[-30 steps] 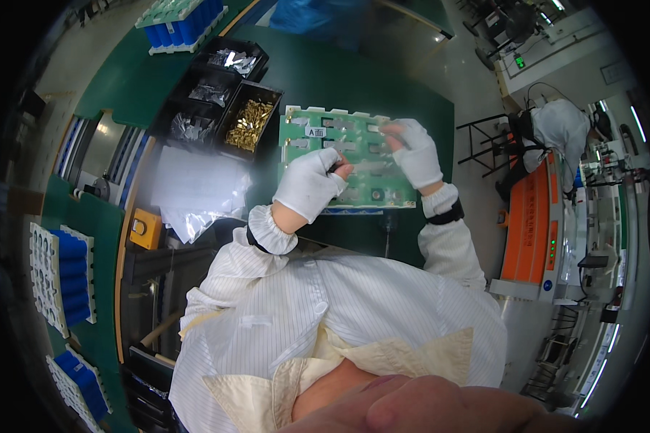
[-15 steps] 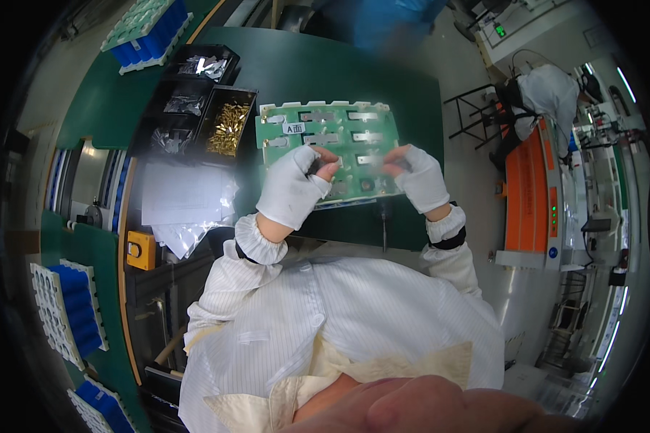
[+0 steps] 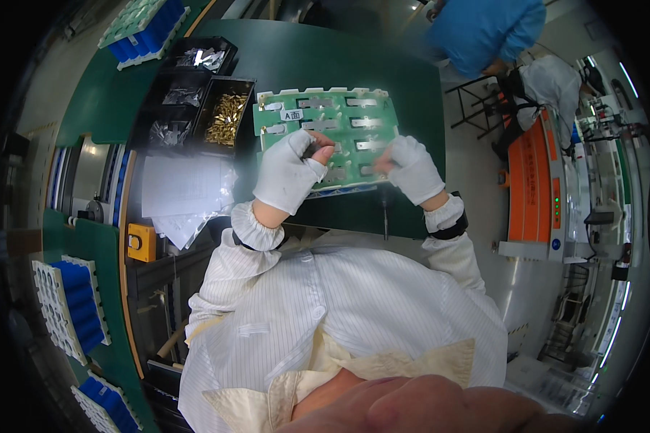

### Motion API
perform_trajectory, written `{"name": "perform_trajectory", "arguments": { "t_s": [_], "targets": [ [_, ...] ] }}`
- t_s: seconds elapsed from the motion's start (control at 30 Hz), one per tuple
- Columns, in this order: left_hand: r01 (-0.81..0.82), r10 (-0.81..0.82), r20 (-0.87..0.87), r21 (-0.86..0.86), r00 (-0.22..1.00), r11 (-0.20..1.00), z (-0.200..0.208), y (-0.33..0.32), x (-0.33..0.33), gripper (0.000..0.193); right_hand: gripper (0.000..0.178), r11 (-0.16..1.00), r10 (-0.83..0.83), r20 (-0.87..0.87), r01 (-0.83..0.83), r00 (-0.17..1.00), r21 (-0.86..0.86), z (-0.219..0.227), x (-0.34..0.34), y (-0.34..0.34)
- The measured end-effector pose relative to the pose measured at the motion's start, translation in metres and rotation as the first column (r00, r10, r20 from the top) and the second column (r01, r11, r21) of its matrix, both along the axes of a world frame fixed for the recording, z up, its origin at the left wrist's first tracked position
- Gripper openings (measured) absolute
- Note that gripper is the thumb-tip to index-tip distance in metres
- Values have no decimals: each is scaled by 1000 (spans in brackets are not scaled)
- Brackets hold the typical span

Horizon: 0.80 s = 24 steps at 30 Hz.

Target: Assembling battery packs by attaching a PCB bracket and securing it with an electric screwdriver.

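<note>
A green panel (image 3: 344,113) with rows of flat silver metal strips (image 3: 365,123) lies in front of me on a blue-sided block. My left hand (image 3: 290,172), in a white fingerless glove, is over the panel's lower left part. Its thumb and fingers are curled together; what they hold, if anything, is hidden. Gloved the same way, my right hand (image 3: 416,172) reaches in at the panel's lower right edge. Its fingertips are at the lowest right strip and smeared by motion, so I cannot see whether they hold anything.
Left of the panel stand black bins (image 3: 183,96) with silver strips and a bin of brass-coloured pieces (image 3: 227,119). Plastic-covered papers (image 3: 184,189) lie nearer me. Blue cell blocks (image 3: 72,303) stand far left. A co-worker in blue (image 3: 487,32) is beyond the table.
My right hand has shifted slightly inward and down the panel. A strip shows at the lower right, where a dark round spot was. The co-worker in blue has moved right.
</note>
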<state>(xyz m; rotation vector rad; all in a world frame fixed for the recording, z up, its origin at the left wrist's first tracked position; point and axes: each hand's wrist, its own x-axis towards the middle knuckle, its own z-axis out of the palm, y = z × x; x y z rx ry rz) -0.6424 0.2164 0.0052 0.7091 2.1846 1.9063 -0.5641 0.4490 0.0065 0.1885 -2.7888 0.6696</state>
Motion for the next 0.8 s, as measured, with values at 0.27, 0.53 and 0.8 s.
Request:
{"name": "perform_trajectory", "arguments": {
  "t_s": [0.27, 0.53, 0.8],
  "targets": [
    [-75, -36, 322, 326, 946, 942, 8, -26, 0, 13, 29, 991, -16, 221, 44, 975, -123, 12, -10, -6],
    [-409, 387, 131, 265, 913, 873, -18, -116, 8, 14, 32, 999, 42, 97, -42, 994, -6, 31, -43, -6],
    [-691, 637, 276, 191, 720, 697, -45, -183, 31, 17, 34, 993, -89, 374, 55, 923, 103, 24, -99, -1]
  ]
}}
